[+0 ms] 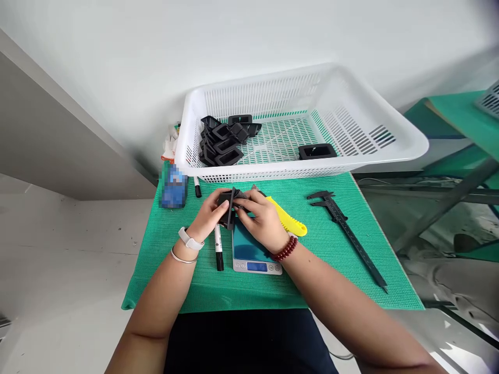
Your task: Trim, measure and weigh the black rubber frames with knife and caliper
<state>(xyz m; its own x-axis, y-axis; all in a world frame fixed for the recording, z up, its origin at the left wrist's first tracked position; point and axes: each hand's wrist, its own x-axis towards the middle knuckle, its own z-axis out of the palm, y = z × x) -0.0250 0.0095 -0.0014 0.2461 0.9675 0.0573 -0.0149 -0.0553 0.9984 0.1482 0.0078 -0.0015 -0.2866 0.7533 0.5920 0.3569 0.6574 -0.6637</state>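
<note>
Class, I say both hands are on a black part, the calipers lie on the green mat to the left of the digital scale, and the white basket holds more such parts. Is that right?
Not quite: the head view shows the calipers to the right of the digital scale, not the left. The rest of the statement stands.

White wall (117, 52), pale floor (78, 280), grey panel (50, 135) left, perhaps a green-topped table (458, 114) right.

The held piece (230, 212) is looking black. The basket (296, 171) is showing white, with rows of slits. The mat (156, 270) is showing green with tiny squares. The handle (287, 218) is shining yellow, and beads (287, 250) are looking dark red.
</note>
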